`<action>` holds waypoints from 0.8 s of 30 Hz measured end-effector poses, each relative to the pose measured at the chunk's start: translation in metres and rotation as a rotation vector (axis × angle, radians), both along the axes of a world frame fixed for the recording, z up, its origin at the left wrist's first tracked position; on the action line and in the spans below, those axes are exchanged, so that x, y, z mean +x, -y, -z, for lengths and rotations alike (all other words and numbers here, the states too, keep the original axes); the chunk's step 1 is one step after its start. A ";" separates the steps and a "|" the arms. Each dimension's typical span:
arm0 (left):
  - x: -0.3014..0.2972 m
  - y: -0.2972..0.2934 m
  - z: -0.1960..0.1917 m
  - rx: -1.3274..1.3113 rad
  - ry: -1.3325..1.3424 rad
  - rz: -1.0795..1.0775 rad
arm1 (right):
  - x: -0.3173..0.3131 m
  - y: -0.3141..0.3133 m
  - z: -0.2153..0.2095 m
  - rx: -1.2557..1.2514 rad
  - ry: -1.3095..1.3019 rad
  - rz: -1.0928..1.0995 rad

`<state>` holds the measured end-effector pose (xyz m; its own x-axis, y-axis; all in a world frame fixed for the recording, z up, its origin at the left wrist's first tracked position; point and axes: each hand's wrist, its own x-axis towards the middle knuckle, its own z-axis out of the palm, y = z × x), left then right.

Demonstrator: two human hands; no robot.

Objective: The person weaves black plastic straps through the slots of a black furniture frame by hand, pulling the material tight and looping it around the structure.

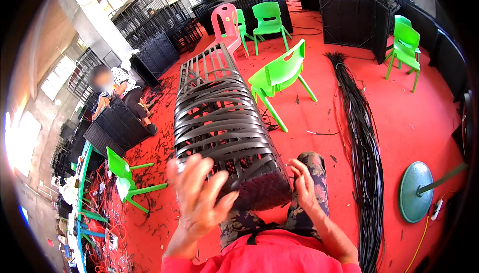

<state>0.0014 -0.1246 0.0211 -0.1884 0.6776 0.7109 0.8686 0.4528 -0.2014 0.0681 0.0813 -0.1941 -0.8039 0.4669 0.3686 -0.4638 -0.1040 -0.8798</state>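
Observation:
A long black frame (219, 123) stands before me, its near end between my knees. Flat black plastic strips wrap across it in loose, uneven bands. Its far part shows bare bars, while the near end (264, 190) is closely woven. My left hand (202, 193) is raised over the frame's near left corner, fingers spread and slightly blurred, holding nothing I can see. Beside the near right edge is my right hand (304, 185), its fingers loosely bent and a little apart. Whether its fingertips touch the frame I cannot tell.
A long bundle of black strips (361, 163) lies on the red floor (319, 123) at right. Green chairs (279, 73) and a pink chair (225, 28) stand around. A round teal base (416, 191) is at far right. Another person (124, 83) sits at left beside a black woven piece (119, 123).

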 end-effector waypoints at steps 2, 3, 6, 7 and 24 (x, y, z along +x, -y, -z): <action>-0.009 0.031 0.018 0.353 -0.009 -0.149 | -0.015 -0.013 0.002 -0.002 0.113 0.016; -0.016 0.046 0.023 0.555 0.133 -0.149 | -0.023 -0.017 -0.001 0.003 0.147 -0.005; -0.047 0.069 0.044 0.805 0.860 0.065 | -0.049 -0.018 -0.002 0.132 0.241 -0.080; -0.051 0.059 0.048 0.951 1.215 0.252 | -0.054 -0.015 0.003 0.133 0.248 -0.075; -0.052 0.016 0.040 0.834 1.758 0.771 | 0.002 0.008 0.022 -0.023 0.243 -0.033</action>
<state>-0.0506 -0.1406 -0.0188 -0.7483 0.6174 0.2424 -0.1179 -0.4835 0.8674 0.0697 0.0737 -0.2164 -0.8826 0.4449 0.1522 -0.2351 -0.1374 -0.9622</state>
